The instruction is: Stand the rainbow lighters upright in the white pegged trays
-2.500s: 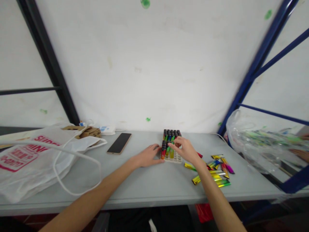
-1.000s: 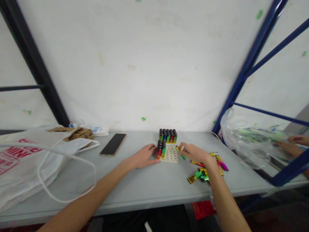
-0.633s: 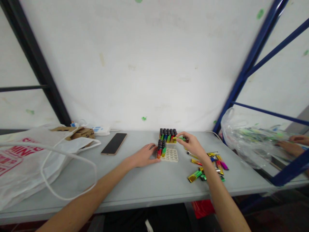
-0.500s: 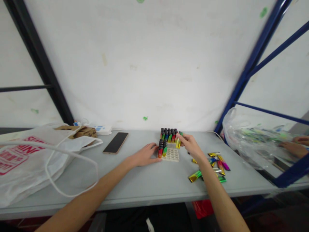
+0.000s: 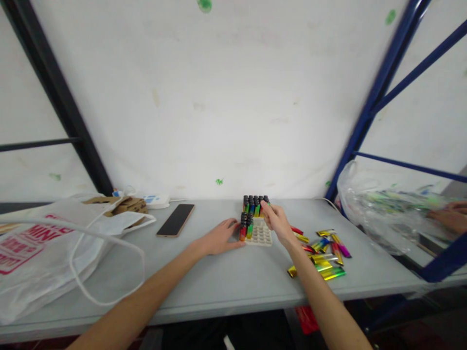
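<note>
A pale tray (image 5: 261, 234) with rows of small sockets sits on the table. Lighters with black tops (image 5: 251, 206) stand upright along its back, and several more (image 5: 246, 227) fill its left side. My left hand (image 5: 221, 237) grips the tray's left edge, thumb at the front corner and fingers behind. Above the tray's right half, my right hand (image 5: 279, 223) has its fingers pinched together on a lighter, mostly hidden by the hand; a bit of green shows at the fingers. Loose shiny lighters (image 5: 326, 265) in gold, green, red and purple lie beside my right forearm.
A phone (image 5: 177, 219) lies left of my left hand. Farther left are a white plastic bag (image 5: 54, 238), a loose white cable (image 5: 75, 265) and cardboard (image 5: 127, 209). On the right are a blue rack post (image 5: 359, 131), a clear bag (image 5: 379, 214) and another person's hand (image 5: 450, 218).
My right hand has shifted slightly left and turned over the tray, so the gold lighter in its fingers is now covered. My left hand stays at the tray's edge. The view has shifted slightly.
</note>
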Demonstrator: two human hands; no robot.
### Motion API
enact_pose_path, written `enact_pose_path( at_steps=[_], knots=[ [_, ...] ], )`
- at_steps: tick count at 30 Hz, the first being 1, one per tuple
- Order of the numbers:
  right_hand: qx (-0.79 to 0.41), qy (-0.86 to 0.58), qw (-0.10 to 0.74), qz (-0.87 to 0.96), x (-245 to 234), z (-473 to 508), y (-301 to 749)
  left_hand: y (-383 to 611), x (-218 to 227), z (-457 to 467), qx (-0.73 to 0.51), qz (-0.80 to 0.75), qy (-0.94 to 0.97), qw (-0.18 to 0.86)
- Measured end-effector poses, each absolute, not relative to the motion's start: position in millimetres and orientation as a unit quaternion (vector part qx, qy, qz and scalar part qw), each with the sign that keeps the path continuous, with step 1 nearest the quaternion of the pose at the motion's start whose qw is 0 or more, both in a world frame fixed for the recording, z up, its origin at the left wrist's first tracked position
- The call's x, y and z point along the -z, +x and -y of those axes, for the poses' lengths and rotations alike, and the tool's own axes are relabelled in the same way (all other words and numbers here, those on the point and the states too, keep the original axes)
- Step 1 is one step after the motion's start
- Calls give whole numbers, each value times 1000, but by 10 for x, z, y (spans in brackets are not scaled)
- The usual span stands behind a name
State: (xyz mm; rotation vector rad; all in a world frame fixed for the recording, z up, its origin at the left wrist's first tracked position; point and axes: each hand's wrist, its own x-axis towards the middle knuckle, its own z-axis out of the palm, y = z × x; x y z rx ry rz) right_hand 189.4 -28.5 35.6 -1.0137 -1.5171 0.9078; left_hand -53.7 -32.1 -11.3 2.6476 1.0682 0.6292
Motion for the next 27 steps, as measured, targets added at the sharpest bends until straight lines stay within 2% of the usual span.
enact_pose_path(
  at_steps=[6,11,15,21,24,27],
  knots=[
    [-234,-488,523,658,-247,253,1971,-539,99,326,-207,-364,901,116],
    [-270,-451,509,682,-234,310,1953,-536,86,331,-195,-368,901,117],
    [-321,-413,451,723,-321,390,2000,-532,95,327,-202,-365,902,113],
    [-171,-381,334,845,-561,548,2119,-532,122,317,-210,-364,901,104],
    [-185,-364,274,871,-552,566,2108,-531,122,317,-213,-361,901,107],
    [-204,-358,274,869,-492,548,2055,-524,107,323,-202,-364,903,105]
  ],
)
